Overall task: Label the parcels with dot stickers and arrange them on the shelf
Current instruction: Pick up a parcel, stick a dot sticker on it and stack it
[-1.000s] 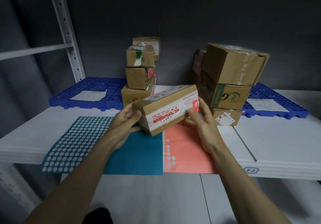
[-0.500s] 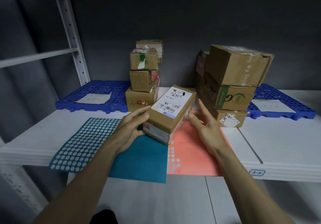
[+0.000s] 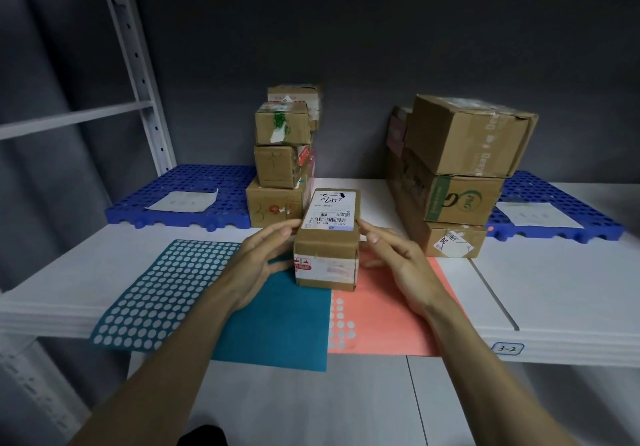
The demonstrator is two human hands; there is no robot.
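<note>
- My left hand (image 3: pixel 258 262) and right hand (image 3: pixel 398 258) are open, with straight fingers touching the two sides of the box (image 3: pixel 327 241).
- The box sits on the shelf (image 3: pixel 554 293), across the blue sticker sheet (image 3: pixel 273 321) and the pink sticker sheet (image 3: pixel 384 321).
- It has no dot on it that I can see.
- If I push it back too hard, I think it could bump the tall stack (image 3: pixel 282 154) and knock it over.

A small box (image 3: pixel 327 243) sat on the white shelf (image 3: pixel 554 289), label up, on the teal sheet (image 3: pixel 214 293) & pink sheet (image 3: pixel 384 321). Left hand (image 3: pixel 258 265) at its 9 o'clock, right hand (image 3: pixel 398 258) at 3, fingers straight, tips touching its sides. Box stacks stood at 11 (image 3: pixel 282 161) & 2 (image 3: pixel 453 175), blue mats (image 3: pixel 180 196) behind.
</note>
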